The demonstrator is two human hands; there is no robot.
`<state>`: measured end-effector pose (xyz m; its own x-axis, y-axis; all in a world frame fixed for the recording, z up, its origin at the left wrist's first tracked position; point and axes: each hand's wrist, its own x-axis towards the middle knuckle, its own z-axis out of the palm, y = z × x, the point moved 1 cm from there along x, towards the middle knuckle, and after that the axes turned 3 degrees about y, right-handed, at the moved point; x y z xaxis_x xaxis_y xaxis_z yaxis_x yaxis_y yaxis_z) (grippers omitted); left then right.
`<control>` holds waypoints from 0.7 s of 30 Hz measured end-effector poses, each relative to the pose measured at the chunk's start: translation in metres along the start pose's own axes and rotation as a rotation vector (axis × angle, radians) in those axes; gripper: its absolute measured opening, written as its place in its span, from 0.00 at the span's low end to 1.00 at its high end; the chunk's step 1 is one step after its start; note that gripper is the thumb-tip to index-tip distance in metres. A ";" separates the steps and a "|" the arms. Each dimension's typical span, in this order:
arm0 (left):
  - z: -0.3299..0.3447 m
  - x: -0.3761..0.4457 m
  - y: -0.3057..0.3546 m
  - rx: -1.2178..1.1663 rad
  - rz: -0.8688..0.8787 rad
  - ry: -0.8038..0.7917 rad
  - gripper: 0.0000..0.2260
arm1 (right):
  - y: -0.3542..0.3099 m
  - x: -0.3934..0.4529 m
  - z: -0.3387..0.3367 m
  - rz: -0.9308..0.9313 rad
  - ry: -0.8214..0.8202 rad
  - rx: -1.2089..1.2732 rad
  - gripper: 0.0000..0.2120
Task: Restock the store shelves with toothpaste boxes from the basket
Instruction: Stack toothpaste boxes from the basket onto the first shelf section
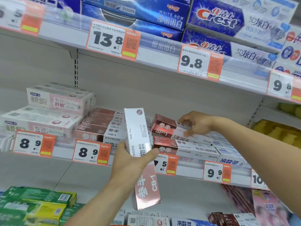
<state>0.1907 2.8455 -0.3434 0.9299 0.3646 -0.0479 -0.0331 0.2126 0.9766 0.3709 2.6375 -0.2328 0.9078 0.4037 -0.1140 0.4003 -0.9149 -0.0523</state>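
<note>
- white metal middle shelf (53, 160) with a clear price rail runs across the view; orange-and-white price tags read 8.9, 8.9, 9.9, one more partly hidden behind the held box.
- stack of rose-gold and white cb-1 toothpaste boxes (99, 128) lies flat on that shelf, long axes running left-right, just left of the held box. looks like the matching slot.
- long white and rose-gold cb-1 toothpaste box (138, 141) is held up in front of the shelf, long axis near vertical with a slight tilt, rose-gold end down, white end up. it must turn about 90 degrees to lie like the stack.
- dark red and white sp-1 toothpaste box (164, 128) sits on top of another box of the same kind (164, 145), right of the held box, long axis left-right.
- left hand (128, 162) grips the held box round its middle, thumb across the front face, fingers wrapped behind. this hand is nearer the cb-1 stack, which lies up and left of it.
- right hand (195, 124) reaches onto the white part of the top sp-1 box, fingers curled over its upper edge and thumb under; looks like a light pinch, probably straightening it.
- basket not in view.
- judgement: next move turns on rotating the held box flat and sliding it left onto the cb-1 stack; the right hand is busy on the far side.
</note>
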 end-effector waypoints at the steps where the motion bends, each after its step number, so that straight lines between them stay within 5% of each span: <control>1: 0.000 0.000 0.000 0.003 0.003 -0.003 0.26 | 0.002 0.002 0.002 0.011 -0.019 -0.006 0.29; 21: -0.003 0.000 0.003 0.028 -0.022 0.037 0.25 | 0.001 0.003 -0.014 0.041 -0.085 -0.070 0.34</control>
<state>0.1891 2.8489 -0.3412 0.9160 0.3937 -0.0765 -0.0024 0.1960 0.9806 0.3755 2.6380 -0.2197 0.9110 0.3618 -0.1980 0.3734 -0.9274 0.0237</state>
